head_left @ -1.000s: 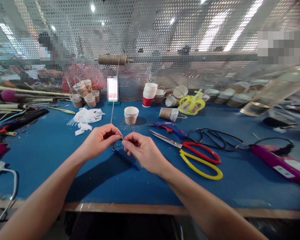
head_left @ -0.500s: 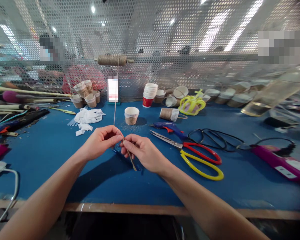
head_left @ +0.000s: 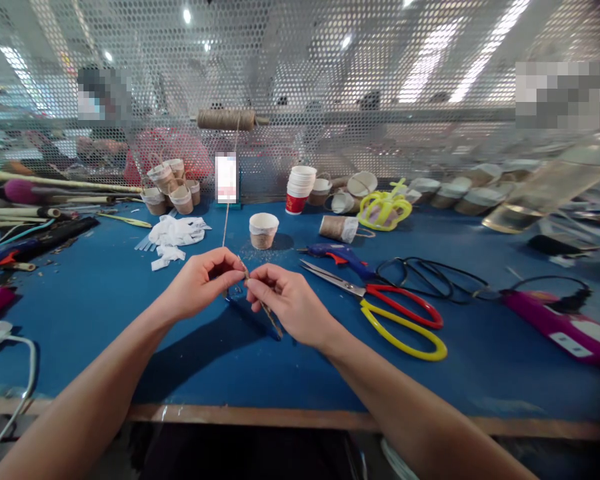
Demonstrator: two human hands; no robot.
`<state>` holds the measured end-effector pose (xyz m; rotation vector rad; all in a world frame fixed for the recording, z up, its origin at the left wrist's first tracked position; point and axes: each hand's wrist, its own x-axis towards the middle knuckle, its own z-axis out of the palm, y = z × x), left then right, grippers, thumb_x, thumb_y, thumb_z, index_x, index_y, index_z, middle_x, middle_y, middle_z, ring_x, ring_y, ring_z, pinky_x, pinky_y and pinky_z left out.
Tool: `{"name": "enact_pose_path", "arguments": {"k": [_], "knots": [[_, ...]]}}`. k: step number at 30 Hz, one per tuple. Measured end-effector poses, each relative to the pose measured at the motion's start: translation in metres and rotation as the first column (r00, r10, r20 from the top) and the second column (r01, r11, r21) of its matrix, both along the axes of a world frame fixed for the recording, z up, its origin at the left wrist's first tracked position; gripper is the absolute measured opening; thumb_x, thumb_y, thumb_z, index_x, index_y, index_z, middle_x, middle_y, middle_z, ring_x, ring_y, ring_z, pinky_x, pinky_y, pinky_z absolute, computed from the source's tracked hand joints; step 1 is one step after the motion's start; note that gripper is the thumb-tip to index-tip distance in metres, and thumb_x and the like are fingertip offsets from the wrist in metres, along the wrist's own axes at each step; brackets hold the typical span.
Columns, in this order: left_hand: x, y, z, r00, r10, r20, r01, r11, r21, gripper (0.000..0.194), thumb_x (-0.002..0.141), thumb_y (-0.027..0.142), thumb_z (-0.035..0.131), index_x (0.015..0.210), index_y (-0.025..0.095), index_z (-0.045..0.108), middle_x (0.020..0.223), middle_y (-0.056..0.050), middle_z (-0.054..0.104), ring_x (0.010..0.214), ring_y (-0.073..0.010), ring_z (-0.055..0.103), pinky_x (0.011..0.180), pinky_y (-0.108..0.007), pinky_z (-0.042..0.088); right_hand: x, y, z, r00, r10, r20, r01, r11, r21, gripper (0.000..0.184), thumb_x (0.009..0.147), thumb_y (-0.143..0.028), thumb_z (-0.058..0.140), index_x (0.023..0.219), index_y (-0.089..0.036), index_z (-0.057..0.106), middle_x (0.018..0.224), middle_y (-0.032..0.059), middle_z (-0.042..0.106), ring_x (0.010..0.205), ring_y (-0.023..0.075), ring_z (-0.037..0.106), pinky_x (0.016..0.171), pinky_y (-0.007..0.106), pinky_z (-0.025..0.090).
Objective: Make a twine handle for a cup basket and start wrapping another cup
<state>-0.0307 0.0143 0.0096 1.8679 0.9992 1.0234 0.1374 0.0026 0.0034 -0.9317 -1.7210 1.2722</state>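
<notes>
Brown twine (head_left: pixel 271 317) runs between my two hands, its loose end slanting down below my right fingers. My left hand (head_left: pixel 206 281) pinches it with thumb and forefinger. Close beside it, my right hand (head_left: pixel 283 301) is closed on the same twine, the fingertips of both hands nearly touching. From a twine spool (head_left: pixel 226 120) on the mesh, a strand (head_left: pixel 225 227) drops to my left hand. Just beyond my hands, a cup (head_left: pixel 263 231) wrapped in twine with a white lace rim stands upright.
Right of my hands lie scissors (head_left: pixel 403 320), a blue glue gun (head_left: pixel 341 257) and a tipped wrapped cup (head_left: pixel 338 228). Stacked paper cups (head_left: pixel 300 189) and a phone (head_left: pixel 226 179) stand at the back. White lace (head_left: pixel 177 233) and grouped wrapped cups (head_left: pixel 167 187) are at left.
The loose twine end has swung a little to the right below my right hand. My left hand has risen slightly, and the strand from the spool slants further left.
</notes>
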Motion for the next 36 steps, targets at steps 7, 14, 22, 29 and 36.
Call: {"name": "enact_pose_path", "arguments": {"k": [7,14,22,29,36], "knots": [[-0.002,0.002,0.001,0.99,-0.054,0.131,0.073,0.987,-0.143,0.008,0.075,0.023,0.058,0.074,0.015,0.057,0.071,0.001,0.057,0.066,-0.0095,0.053,0.062,-0.022,0.042,0.001,-0.001,0.0,0.998,0.059,-0.016,-0.059,0.998,-0.012,0.013,0.083,-0.024,0.046,0.075,-0.016,0.051,0.065,-0.002,0.053,0.055,0.0072,0.05,0.056,0.022,0.041],[0.0,0.0,-0.001,0.978,-0.068,0.198,0.102,0.98,-0.168,0.011,0.075,0.023,0.059,0.071,0.014,0.056,0.069,0.001,0.058,0.063,-0.0091,0.053,0.061,-0.022,0.042,-0.001,-0.001,-0.001,0.999,0.039,-0.01,-0.039,0.999,-0.027,0.011,0.081,-0.025,0.049,0.076,-0.016,0.051,0.065,-0.0017,0.054,0.056,0.008,0.051,0.052,0.022,0.04],[0.006,-0.002,-0.002,0.988,0.027,0.153,-0.007,0.992,-0.129,0.01,0.074,0.023,0.059,0.071,0.014,0.057,0.069,0.001,0.057,0.063,-0.0093,0.051,0.06,-0.022,0.041,-0.003,0.001,-0.007,0.993,-0.114,0.024,0.111,0.99,0.083,0.011,0.078,-0.023,0.054,0.07,-0.017,0.049,0.061,-0.0041,0.05,0.053,0.0074,0.05,0.053,0.022,0.04],[-0.001,-0.001,0.002,0.986,-0.039,0.16,0.059,0.99,-0.127,0.008,0.074,0.021,0.059,0.071,0.014,0.057,0.068,0.001,0.056,0.062,-0.0089,0.05,0.058,-0.022,0.04,-0.001,-0.001,0.0,0.998,0.05,-0.028,-0.05,0.998,-0.035,0.011,0.081,-0.022,0.049,0.072,-0.016,0.051,0.063,-0.0024,0.054,0.054,0.0068,0.05,0.053,0.021,0.041],[-0.005,0.001,0.003,0.986,-0.075,0.147,0.097,0.984,-0.149,0.01,0.073,0.022,0.061,0.071,0.013,0.057,0.066,0.001,0.055,0.061,-0.0089,0.048,0.058,-0.022,0.038,0.001,-0.001,0.002,0.989,0.143,-0.031,-0.145,0.988,-0.062,0.016,0.085,-0.022,0.043,0.074,-0.015,0.053,0.061,-0.0024,0.053,0.053,0.006,0.049,0.049,0.019,0.037]]}}
